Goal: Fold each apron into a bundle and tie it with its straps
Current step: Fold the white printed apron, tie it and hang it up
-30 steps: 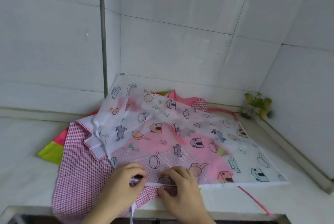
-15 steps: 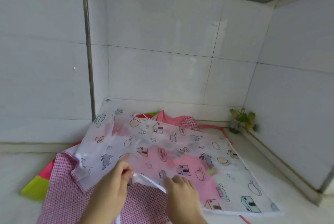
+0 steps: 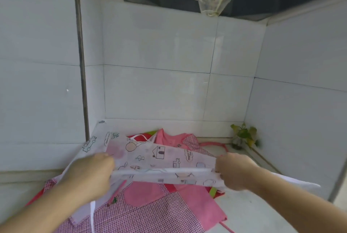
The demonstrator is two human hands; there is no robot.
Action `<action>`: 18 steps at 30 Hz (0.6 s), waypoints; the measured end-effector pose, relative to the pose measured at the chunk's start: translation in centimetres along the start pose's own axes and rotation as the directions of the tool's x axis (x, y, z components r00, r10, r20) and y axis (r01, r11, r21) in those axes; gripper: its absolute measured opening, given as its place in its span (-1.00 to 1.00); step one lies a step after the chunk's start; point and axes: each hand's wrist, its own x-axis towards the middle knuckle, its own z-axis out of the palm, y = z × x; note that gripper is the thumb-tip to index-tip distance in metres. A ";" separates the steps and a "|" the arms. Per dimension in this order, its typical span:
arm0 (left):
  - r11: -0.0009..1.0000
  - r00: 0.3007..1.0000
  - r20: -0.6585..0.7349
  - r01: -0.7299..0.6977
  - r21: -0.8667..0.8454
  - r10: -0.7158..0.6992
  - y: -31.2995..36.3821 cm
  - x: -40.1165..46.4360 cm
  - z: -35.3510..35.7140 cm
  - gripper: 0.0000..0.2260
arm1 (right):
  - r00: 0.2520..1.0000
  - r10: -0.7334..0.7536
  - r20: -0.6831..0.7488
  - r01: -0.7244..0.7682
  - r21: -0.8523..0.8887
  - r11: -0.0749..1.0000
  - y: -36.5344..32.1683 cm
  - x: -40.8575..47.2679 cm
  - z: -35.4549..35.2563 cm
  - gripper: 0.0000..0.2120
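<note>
Held item: thin white apron printed with cartoon houses and cars (image 3: 159, 159), lifted at centre frame, stretched between both hands.
Left hand (image 3: 92, 172): fingers curled, gripping apron's left edge.
Right hand (image 3: 234, 170): gripping right edge.
Strap: white ribbon tie (image 3: 92, 215), hanging lower left.
Beneath: pink gingham apron (image 3: 150, 212) flat on white countertop (image 3: 262, 214).

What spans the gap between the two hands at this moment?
In the head view, the white printed apron stretches between the left hand and the right hand, each gripping an end.
</note>
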 end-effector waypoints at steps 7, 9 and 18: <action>0.988 0.899 -0.412 0.136 -0.067 -0.152 -3.1 3.6 -12.5 -0.77 | 0.857 0.283 -0.431 -0.180 0.263 0.948 7.1 -0.1 -10.7 -0.74; 0.972 0.555 -0.809 -0.006 -0.236 -0.193 -4.0 3.1 -15.3 -0.74 | 0.387 0.396 -0.833 -0.040 0.414 0.909 8.3 -2.1 -12.9 -0.73; 0.996 0.920 -0.385 0.092 0.014 -0.079 -3.0 1.4 -9.8 -0.88 | 0.820 0.207 -0.534 -0.141 0.162 0.977 8.0 -3.1 -7.3 -0.79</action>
